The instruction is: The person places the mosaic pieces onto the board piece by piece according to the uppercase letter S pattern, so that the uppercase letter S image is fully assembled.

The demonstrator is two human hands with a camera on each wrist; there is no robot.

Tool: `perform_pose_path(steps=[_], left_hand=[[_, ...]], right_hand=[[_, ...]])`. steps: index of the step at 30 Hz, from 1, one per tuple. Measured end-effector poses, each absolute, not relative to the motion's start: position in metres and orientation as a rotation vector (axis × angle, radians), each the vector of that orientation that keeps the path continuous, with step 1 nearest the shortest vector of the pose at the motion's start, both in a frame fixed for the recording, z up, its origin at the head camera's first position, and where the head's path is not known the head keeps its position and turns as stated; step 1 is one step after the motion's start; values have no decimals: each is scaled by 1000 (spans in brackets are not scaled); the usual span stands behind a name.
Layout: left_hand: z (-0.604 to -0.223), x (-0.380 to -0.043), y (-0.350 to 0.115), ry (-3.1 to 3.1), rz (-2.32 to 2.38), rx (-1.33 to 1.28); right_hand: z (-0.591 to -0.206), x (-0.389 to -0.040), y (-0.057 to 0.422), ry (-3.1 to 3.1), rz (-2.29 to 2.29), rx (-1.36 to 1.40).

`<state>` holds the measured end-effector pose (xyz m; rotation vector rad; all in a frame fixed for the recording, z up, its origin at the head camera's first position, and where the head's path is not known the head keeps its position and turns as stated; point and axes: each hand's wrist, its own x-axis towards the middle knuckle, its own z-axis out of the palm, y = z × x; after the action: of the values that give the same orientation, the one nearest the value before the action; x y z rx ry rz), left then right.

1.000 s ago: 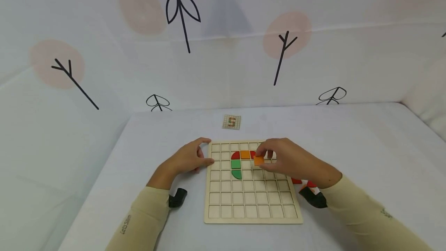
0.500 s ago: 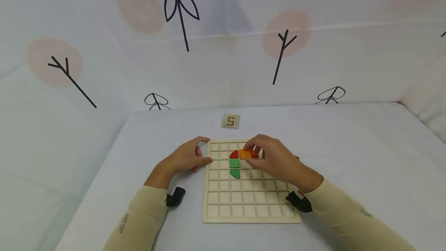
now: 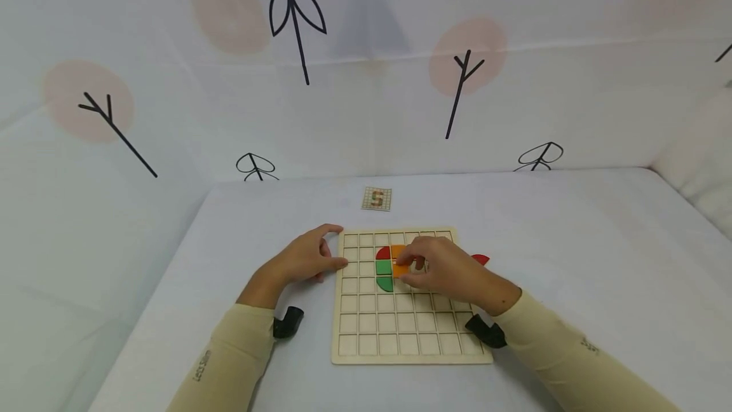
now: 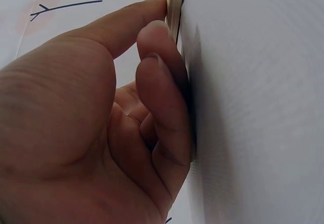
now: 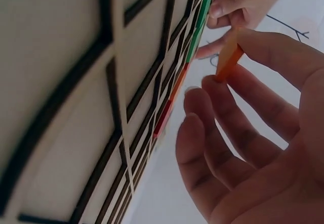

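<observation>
My right hand (image 3: 448,272) pinches an orange square tile (image 5: 230,59) between thumb and fingers, over the wooden grid board (image 3: 412,350). In the right wrist view the tile is tilted and apart from the board. Set in the grid are a red rounded tile (image 3: 382,253), another orange square (image 3: 398,250), a green square (image 3: 384,267) and a green rounded tile (image 3: 385,284). A red tile (image 5: 163,119) beside the orange one is mostly covered by my right hand in the head view. My left hand (image 3: 309,260) touches the board's left edge with spread thumb and forefinger; its other fingers bend loosely.
Behind the board lies a small card (image 3: 377,198) with an S-like pattern on a grid. A loose red tile (image 3: 481,259) shows beyond the board's right side, partly behind my right arm. White cloth covers the table (image 3: 274,208) and hangs behind it.
My right hand has carried the orange square left across the board, then a little closer to me, beside the green square. The left hand stays at the board's edge.
</observation>
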<state>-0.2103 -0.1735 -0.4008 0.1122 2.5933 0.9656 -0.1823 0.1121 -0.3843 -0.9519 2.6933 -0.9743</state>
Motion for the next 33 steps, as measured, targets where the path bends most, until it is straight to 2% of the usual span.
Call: perform_pose_path(steps=[33], left_hand=[[-402,-210,-175,2587,1000,166]], right_hand=[[-389,-183,114,2618,-779,-980]])
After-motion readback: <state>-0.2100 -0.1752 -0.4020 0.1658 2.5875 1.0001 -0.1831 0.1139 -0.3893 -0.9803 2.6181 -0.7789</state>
